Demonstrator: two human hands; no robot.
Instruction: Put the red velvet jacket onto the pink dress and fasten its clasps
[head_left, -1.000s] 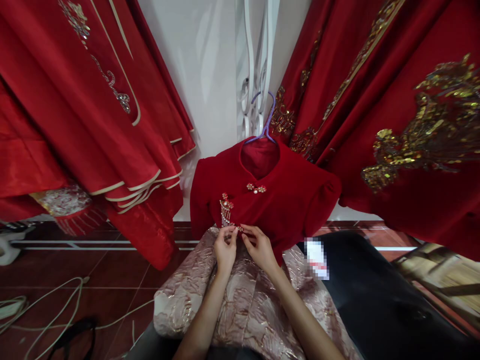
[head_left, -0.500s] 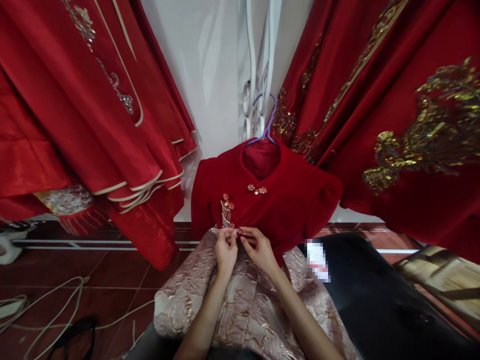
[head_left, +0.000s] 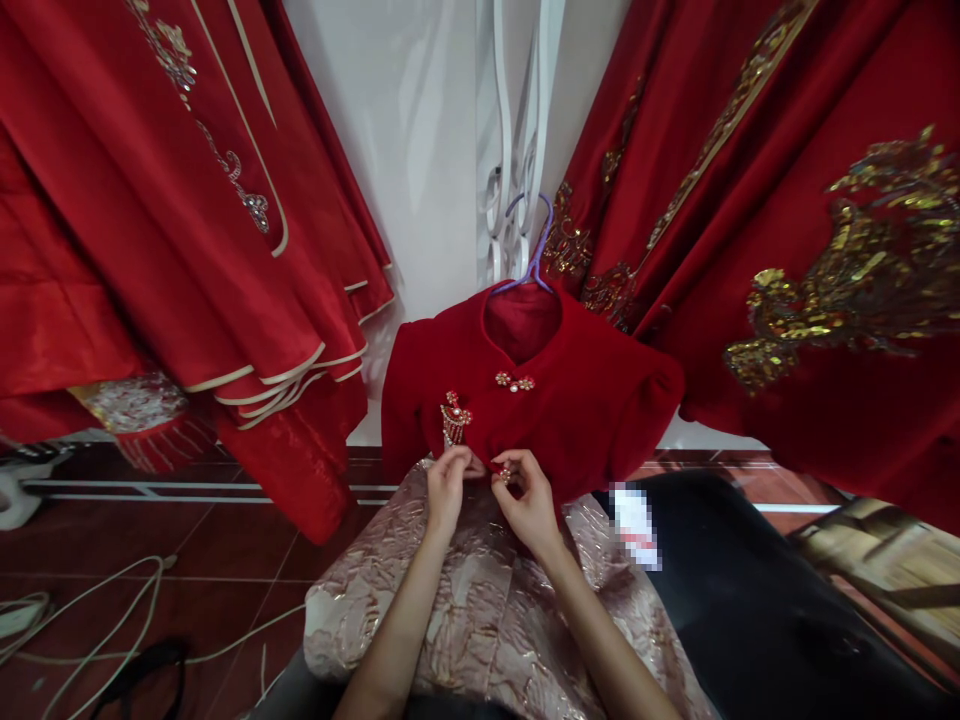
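Observation:
A red velvety jacket (head_left: 577, 400) hangs on a purple hanger (head_left: 537, 262). My right hand (head_left: 531, 500) is closed at the lower front of the jacket, its thumb and fingers pinching a jewelled clasp (head_left: 505, 477). Just to the left, my left hand (head_left: 448, 490) has its fingers pressed together on the jacket's front edge; the exact grip is partly hidden. Above it sits a beaded brooch (head_left: 454, 415) with dangling strands. A second gold clasp (head_left: 514, 381) fastens the jacket below the collar.
Pink brocade fabric (head_left: 480, 620) covers my lap. Red garments hang at left (head_left: 247, 270) and right (head_left: 697, 300). A black padded seat (head_left: 750, 580) stands at the right. Pale cables (head_left: 157, 590) lie on the tiled floor. White scrollwork (head_left: 504, 150) rises behind the hanger.
My hands have moved apart. The right one has shifted slightly right with the jewelled clasp in its fingers, and the jacket's lower front has opened a little between them.

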